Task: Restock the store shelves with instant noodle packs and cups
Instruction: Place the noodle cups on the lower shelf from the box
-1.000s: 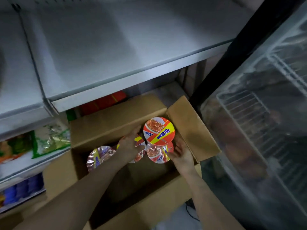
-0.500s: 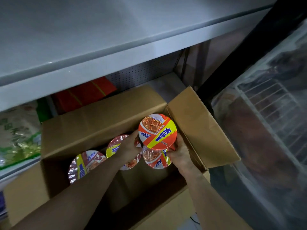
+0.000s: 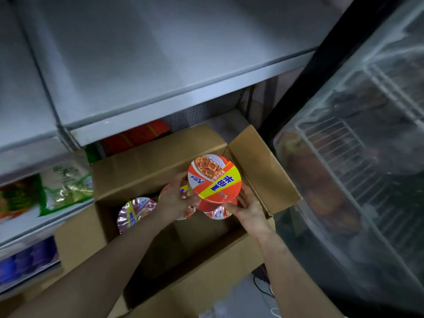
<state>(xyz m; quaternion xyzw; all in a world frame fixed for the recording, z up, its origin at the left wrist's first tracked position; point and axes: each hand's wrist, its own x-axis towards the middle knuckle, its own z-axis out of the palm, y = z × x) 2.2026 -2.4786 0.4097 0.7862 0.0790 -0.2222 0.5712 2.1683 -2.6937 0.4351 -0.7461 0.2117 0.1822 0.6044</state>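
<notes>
A grey metal shelf [image 3: 160,65] spans the upper frame with its top surface bare, and a glass-fronted cabinet [image 3: 358,157] with wire racks stands to the right. Below the shelf an open cardboard box [image 3: 149,166] sits with its flaps folded outward, the right flap lying near the cabinet's dark frame. On the lower shelving to the left lie a green-and-white packet [image 3: 66,184] and, behind the box, red packs [image 3: 137,136]. One red noodle cup [image 3: 214,180] with a yellow band across its lid is held above the box opening, clasped between both hands: the left hand [image 3: 174,198] presses its left side, the right hand [image 3: 247,205] supports its lower right side. Three further cups remain inside the box: one at left [image 3: 135,213], one partly covered by the left hand [image 3: 185,212], and one directly beneath the raised cup [image 3: 218,213].
</notes>
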